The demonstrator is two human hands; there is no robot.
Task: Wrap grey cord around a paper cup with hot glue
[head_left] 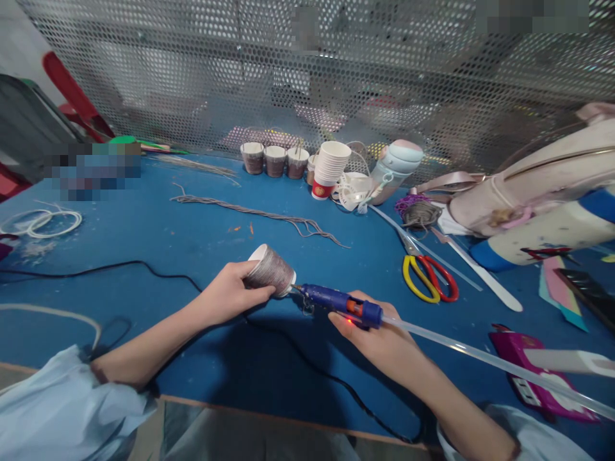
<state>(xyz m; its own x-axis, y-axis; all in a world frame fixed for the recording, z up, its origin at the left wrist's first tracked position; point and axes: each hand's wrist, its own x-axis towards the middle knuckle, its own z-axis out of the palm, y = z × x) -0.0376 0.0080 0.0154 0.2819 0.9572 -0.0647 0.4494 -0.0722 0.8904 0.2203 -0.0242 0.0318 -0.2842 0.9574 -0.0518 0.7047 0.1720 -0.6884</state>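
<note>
A paper cup (271,270) wound with grey-brown cord lies tilted in my left hand (231,291), whose fingers and thumb close round it. My right hand (375,333) grips a blue hot glue gun (331,299) with a small red light lit. The gun's nozzle is at the cup's base rim; whether it touches I cannot tell. Out of the gun's back runs a long clear glue stick (461,349). Beyond the hands, a bundle of grey cords (259,212) lies across the blue table (158,237).
Several cord-wrapped cups (275,161) and a stack of paper cups (331,168) stand by the perforated metal panel (192,77). Scissors (429,278), a pale bottle (396,168), a pink bag (523,173) and a magenta device (528,378) are at right. A black cable (331,378) crosses the table beneath my hands.
</note>
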